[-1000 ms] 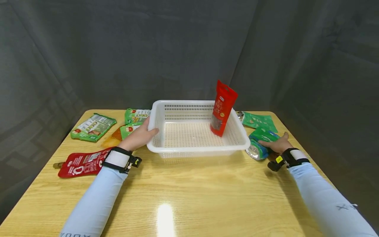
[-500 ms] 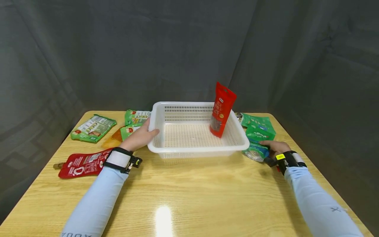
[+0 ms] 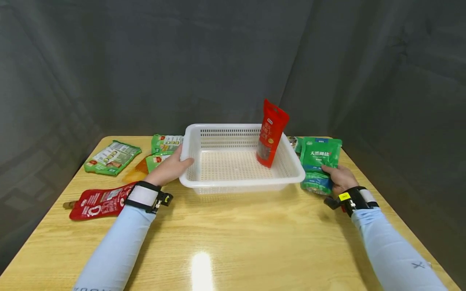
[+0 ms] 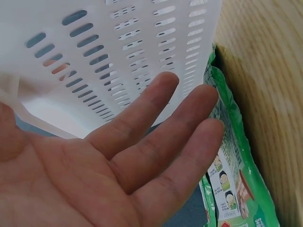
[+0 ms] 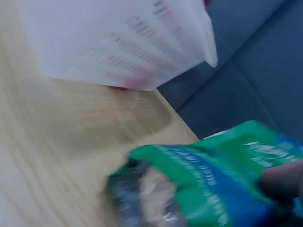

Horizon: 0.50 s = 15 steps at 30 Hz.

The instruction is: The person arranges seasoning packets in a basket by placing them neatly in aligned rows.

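A white perforated plastic basket (image 3: 233,185) stands mid-table. My left hand (image 3: 169,167) holds its left rim, thumb over the edge; in the left wrist view the other fingers (image 4: 170,161) stretch along the outside wall. To the basket's right, my right hand (image 3: 342,178) grips a green-and-blue bag of salt (image 3: 320,155) by its side, thumb on the printed front. The bag is upright, its front facing me. In the right wrist view the salt bag (image 5: 203,175) is blurred, with a clear section at its lower end. Fingers behind the bag are hidden.
A red pouch (image 3: 269,133) leans upright in the basket's right end. Another green packet (image 3: 296,144) lies behind the salt bag. Left on the table (image 3: 233,242) are green packets (image 3: 113,157), an orange packet (image 3: 136,171) and a red spouted pouch (image 3: 103,202). Dark cloth surrounds the table.
The salt bag has been tilted up from lying on the table, so its front now faces me. My right hand has closed on its side. The left hand stays on the basket.
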Tool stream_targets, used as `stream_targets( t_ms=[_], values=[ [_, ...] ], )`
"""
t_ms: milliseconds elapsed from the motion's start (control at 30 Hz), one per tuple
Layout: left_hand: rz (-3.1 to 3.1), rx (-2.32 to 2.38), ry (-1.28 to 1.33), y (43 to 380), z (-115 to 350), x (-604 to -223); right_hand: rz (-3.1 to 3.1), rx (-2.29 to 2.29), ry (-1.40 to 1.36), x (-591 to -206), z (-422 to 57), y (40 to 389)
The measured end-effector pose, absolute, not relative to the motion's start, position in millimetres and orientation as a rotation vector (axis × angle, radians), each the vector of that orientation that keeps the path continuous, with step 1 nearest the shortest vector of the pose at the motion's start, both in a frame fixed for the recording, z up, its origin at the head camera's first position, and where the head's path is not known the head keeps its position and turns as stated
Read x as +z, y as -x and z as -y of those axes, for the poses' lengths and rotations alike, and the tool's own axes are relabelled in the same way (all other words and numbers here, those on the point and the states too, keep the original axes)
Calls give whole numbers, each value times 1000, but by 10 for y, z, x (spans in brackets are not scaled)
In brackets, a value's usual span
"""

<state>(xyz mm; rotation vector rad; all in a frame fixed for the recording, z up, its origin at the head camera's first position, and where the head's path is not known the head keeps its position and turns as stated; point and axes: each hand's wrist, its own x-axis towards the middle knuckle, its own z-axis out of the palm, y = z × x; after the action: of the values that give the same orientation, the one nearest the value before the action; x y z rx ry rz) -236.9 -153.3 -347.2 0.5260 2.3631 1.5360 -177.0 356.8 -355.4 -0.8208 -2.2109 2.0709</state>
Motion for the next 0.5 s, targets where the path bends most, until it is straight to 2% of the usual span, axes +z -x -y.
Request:
stream_targets(
  t_ms=[133, 300, 500],
  values=[
    [-2362, 1523, -517, 2376, 1530, -3471, 2125, 1905, 597, -3611, -3548, 1736],
    [-2384, 1504, -516, 2359, 1538, -3460, 2377, 1524, 316, -3651, -3521, 1657],
    [-2382, 1513, -521, 2341, 1544, -3441, 2566, 1310, 192, -3633, -3414, 1556]
  ],
)
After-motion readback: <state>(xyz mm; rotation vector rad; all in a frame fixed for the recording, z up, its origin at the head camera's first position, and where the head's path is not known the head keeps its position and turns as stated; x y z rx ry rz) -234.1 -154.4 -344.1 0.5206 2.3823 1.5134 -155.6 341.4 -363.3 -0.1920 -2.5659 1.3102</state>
